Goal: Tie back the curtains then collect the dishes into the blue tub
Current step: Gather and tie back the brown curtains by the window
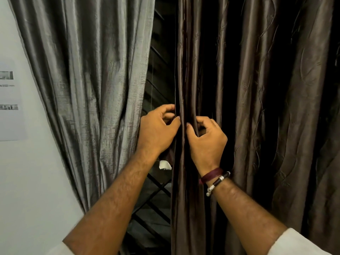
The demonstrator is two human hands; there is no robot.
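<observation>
The dark brown curtain (257,107) fills the right side and is your landmark; the grey curtain (88,89) hangs to its left, with a dark window gap between them. Your left hand (158,129) and your right hand (206,140) both pinch the inner edge folds of the brown curtain with curled fingers, probably to gather it for tying. A small white tag (165,165) hangs below the left hand. Far left of the curtain is a white wall (22,181) with a paper sheet (10,102). No dishes or blue tub are visible.
</observation>
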